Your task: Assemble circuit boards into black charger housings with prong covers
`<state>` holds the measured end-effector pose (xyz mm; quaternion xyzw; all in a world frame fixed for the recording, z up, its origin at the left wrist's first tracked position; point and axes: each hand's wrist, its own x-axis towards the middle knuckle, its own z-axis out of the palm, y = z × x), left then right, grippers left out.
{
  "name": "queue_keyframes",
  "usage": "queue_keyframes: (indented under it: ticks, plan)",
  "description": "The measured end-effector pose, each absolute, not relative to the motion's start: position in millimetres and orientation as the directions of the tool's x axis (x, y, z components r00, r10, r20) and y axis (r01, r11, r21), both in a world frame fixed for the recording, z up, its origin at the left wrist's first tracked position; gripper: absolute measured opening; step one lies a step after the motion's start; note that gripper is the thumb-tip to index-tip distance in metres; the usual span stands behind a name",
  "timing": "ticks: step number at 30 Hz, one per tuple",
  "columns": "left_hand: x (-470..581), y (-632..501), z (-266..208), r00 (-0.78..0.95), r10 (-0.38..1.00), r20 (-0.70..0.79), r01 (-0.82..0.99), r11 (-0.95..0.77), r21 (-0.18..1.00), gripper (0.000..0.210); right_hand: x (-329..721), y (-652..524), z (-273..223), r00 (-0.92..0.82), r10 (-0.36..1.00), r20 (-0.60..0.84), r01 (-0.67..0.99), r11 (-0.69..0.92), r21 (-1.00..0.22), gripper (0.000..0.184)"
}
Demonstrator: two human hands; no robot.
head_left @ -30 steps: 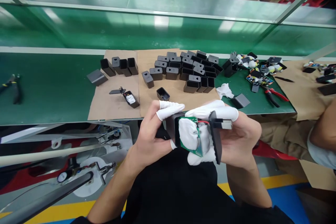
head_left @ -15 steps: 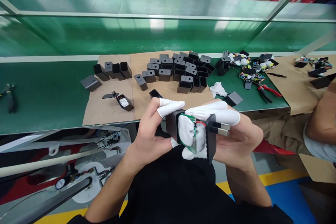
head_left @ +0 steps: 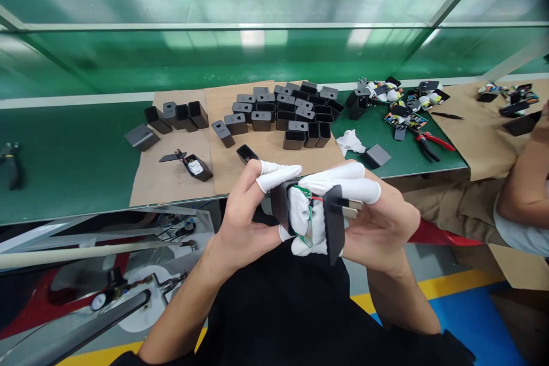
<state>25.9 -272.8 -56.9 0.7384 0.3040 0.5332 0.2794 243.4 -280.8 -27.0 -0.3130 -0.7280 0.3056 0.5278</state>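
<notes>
My left hand (head_left: 246, 217), with white finger cots on its fingertips, is closed around a black plastic housing (head_left: 281, 206). My right hand (head_left: 373, 217), also in finger cots, grips a charger circuit board (head_left: 309, 220) with white padding and a red wire. A black end plate with metal plug prongs (head_left: 335, 223) is attached to the board's right side. The board's left end sits partly inside the housing's mouth; the rest is exposed. Both hands are above my lap, in front of the bench edge.
Many black housings (head_left: 261, 120) stand on brown paper. A partly filled housing (head_left: 199, 167) lies nearer. At right are several circuit assemblies (head_left: 405, 117), red-handled pliers (head_left: 429, 146) and crumpled white cloth (head_left: 350, 142). Other pliers (head_left: 12, 166) lie far left. Another person's arm (head_left: 525, 177) is at right.
My right hand has moved left, bringing the end plate and board closer to the housing and deeper into it. My left hand keeps its hold. The view has shifted slightly.
</notes>
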Motion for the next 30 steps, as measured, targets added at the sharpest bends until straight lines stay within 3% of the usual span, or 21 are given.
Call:
queue_keyframes:
  ticks: [3, 9, 16, 24, 30]
  plan:
    - [26.5, -273.9, -59.2, 0.251, 0.762, 0.597, 0.135, -0.638, 0.758, 0.075, 239.0, -279.8, -27.0, -0.183, 0.708, 0.682, 0.116, 0.704, -0.700, 0.070]
    - [27.8, -275.5, -63.8, 0.250, 0.778, 0.576, 0.138, -0.618, 0.774, 0.072, 236.0, -281.1, -28.3, -0.185, 0.741, 0.646, 0.127, 0.670, -0.732, 0.061]
    - [29.1, -277.0, -69.5, 0.214, 0.804, 0.554, 0.094, -0.581, 0.808, 0.069, 241.9, -281.8, -29.0, -0.222, 0.708, 0.670, 0.155, 0.704, -0.693, 0.072]
    - [26.3, -279.4, -72.3, 0.213, 0.804, 0.556, 0.133, -0.587, 0.798, 0.072, 234.4, -281.4, -31.3, -0.199, 0.719, 0.666, 0.164, 0.695, -0.700, 0.056]
    - [24.9, -279.5, -71.7, 0.229, 0.796, 0.560, 0.141, -0.596, 0.790, 0.076, 235.7, -280.6, -30.4, -0.229, 0.722, 0.653, 0.148, 0.689, -0.710, 0.057]
